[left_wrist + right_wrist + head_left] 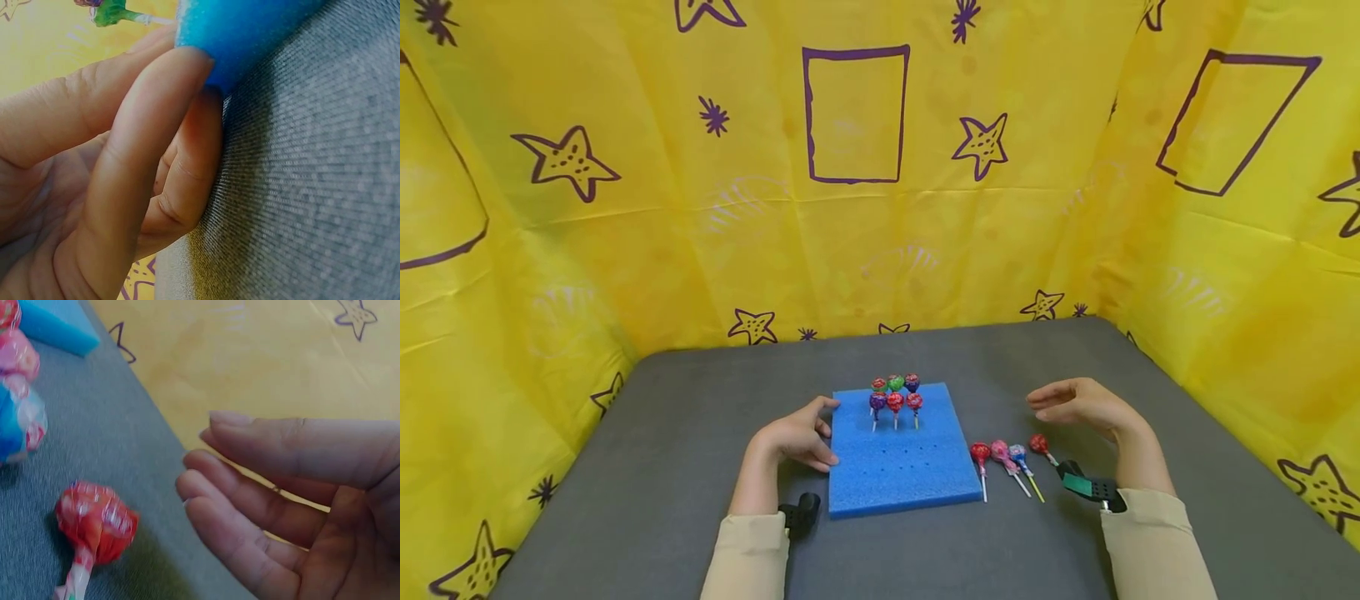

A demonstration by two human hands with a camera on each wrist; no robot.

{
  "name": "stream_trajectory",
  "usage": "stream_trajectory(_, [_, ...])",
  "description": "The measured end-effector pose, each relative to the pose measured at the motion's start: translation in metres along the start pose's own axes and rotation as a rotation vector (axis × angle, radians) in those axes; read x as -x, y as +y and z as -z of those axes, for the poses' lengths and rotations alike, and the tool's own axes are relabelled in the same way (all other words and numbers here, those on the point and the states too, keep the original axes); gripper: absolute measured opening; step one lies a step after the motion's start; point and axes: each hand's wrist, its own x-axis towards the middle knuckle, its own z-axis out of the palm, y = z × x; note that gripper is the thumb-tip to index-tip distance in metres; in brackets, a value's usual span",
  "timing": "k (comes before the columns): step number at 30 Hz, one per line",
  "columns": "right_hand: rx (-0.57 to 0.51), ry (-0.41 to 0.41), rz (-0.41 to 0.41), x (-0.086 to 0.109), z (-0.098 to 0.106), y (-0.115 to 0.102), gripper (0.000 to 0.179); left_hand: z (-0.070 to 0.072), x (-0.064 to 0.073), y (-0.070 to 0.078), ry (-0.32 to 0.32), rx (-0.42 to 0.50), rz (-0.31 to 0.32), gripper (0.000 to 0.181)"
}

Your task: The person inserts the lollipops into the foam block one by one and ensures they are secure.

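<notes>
A blue foam board [895,483] lies on the table, small holes in its nearer half. Several wrapped lollipops [895,402] stand upright in its far half, in two rows of three. The left hand [801,435] holds the board's left edge, thumb and fingertips against the foam. In the left wrist view the other fingers [187,169] curl close to the grey surface. Above the table to the right, the right hand [1086,407] hovers with relaxed, slightly bent fingers and nothing between them. Close by it a red lollipop [97,522] lies on the table.
Right of the board lie a red lollipop [981,452], a pink one [1002,451] and a blue-and-white one [1018,454], sticks toward the near side. A grey cloth [700,467] covers the table. Yellow patterned curtains [760,250] enclose its back and sides.
</notes>
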Motion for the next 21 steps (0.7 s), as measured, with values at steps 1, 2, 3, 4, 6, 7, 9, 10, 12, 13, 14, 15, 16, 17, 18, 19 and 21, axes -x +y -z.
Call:
stream_trajectory(1, [0.004,-0.004,-0.012,0.001,0.000,0.003,0.050,0.000,0.000,0.000,-0.001,0.001,-0.001,0.093])
stream_trajectory(2, [0.013,-0.011,-0.020,0.002,0.000,0.005,0.050,-0.001,0.000,0.000,0.000,0.002,-0.002,0.093])
stream_trajectory(3, [0.019,-0.018,-0.028,0.002,0.000,0.006,0.049,-0.001,0.000,0.000,0.001,0.005,-0.002,0.093])
stream_trajectory(4, [0.021,-0.027,-0.035,0.002,0.000,0.008,0.049,-0.001,0.000,0.000,0.002,0.006,-0.003,0.094])
stream_trajectory(6, [0.020,-0.048,-0.041,0.003,0.000,0.010,0.048,-0.001,0.000,0.000,0.005,0.004,-0.001,0.093])
stream_trajectory(7, [0.016,-0.057,-0.045,0.002,0.000,0.011,0.048,-0.001,0.000,0.000,0.006,0.004,-0.001,0.093])
stream_trajectory(9, [0.016,-0.071,-0.048,0.002,-0.001,0.011,0.047,-0.001,0.000,0.000,0.008,0.002,0.002,0.093])
stream_trajectory(10, [0.017,-0.076,-0.051,0.002,-0.001,0.012,0.047,-0.001,0.000,0.000,0.009,0.000,0.004,0.093])
stream_trajectory(12, [0.020,-0.084,-0.053,0.001,-0.001,0.012,0.046,-0.001,-0.001,0.001,0.009,-0.004,0.009,0.092])
stream_trajectory(13, [0.021,-0.086,-0.052,0.001,-0.001,0.012,0.046,-0.001,-0.001,0.001,0.011,-0.003,0.012,0.092])
stream_trajectory(14, [0.025,-0.090,-0.052,0.001,-0.002,0.012,0.046,-0.001,-0.001,0.001,0.012,-0.002,0.015,0.092])
stream_trajectory(15, [0.022,-0.089,-0.059,0.001,-0.002,0.012,0.045,-0.001,-0.001,0.001,0.012,-0.002,0.017,0.092])
stream_trajectory(16, [0.025,-0.095,-0.058,0.001,-0.002,0.013,0.045,-0.001,-0.001,0.001,0.011,-0.003,0.019,0.092])
stream_trajectory(17, [0.028,-0.101,-0.054,0.001,-0.002,0.013,0.045,-0.001,-0.001,0.001,0.010,-0.004,0.019,0.092])
stream_trajectory(18, [0.031,-0.108,-0.050,0.001,-0.003,0.013,0.045,-0.001,-0.001,0.001,0.010,-0.002,0.020,0.092])
stream_trajectory(19, [0.031,-0.111,-0.055,0.001,-0.003,0.013,0.045,-0.001,-0.001,0.000,0.010,-0.002,0.022,0.092])
stream_trajectory(21, [0.037,-0.119,-0.054,0.000,-0.004,0.013,0.045,-0.001,-0.001,0.000,0.008,-0.003,0.020,0.093])
